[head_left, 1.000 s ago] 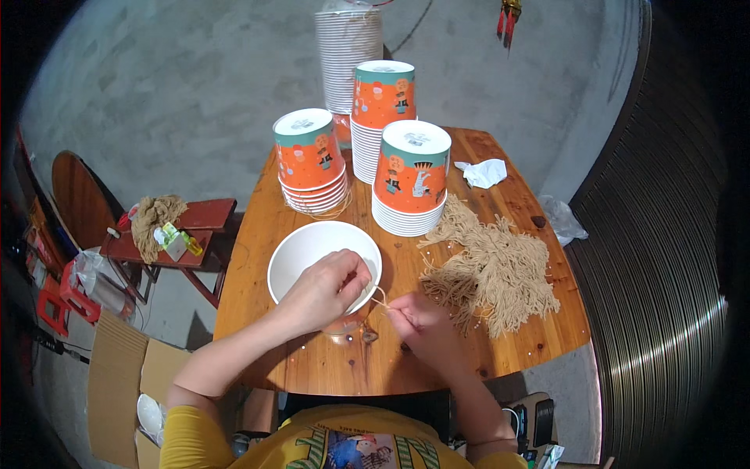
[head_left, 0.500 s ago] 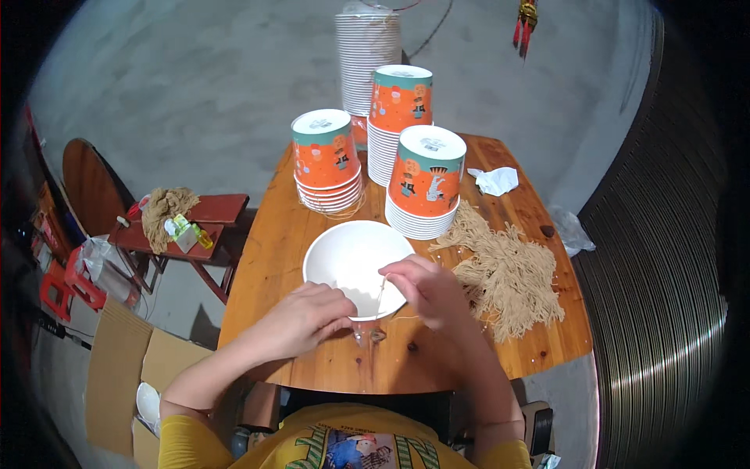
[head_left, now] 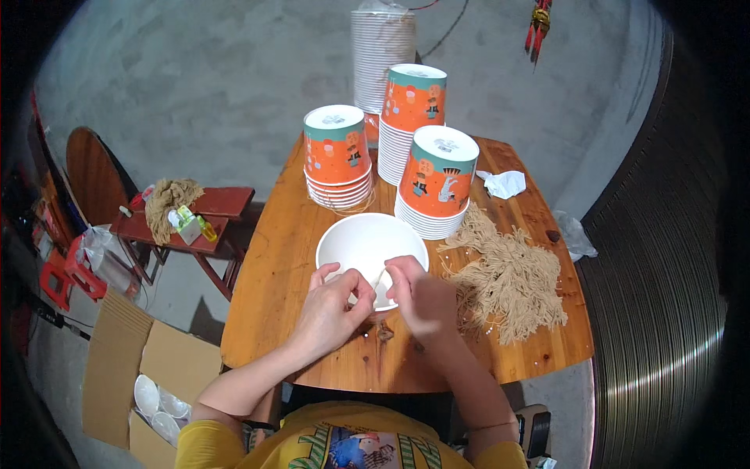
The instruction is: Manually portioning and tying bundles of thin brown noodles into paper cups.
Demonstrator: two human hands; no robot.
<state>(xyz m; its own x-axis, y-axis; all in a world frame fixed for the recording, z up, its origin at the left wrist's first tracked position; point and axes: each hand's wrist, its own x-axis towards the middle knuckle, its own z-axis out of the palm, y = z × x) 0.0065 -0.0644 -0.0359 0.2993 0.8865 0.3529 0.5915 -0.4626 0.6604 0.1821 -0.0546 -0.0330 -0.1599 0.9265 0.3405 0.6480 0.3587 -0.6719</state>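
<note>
Bowl (head_left: 355, 238) mouth-up — presumably for easy reach. Strand (head_left: 380, 277) apparently pinched in right hand (head_left: 422, 297); left hand (head_left: 332, 309) curled — cannot tell whether holding anything.

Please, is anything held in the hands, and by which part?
The right hand seems to pinch a strand over the white bowl, exact place unclear; whether the left hand holds anything cannot be told.

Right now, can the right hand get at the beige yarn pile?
Likely yes: the yarn pile lies on the table just beside the right hand, with nothing visible standing between them, though that hand is at the white bowl.
</note>
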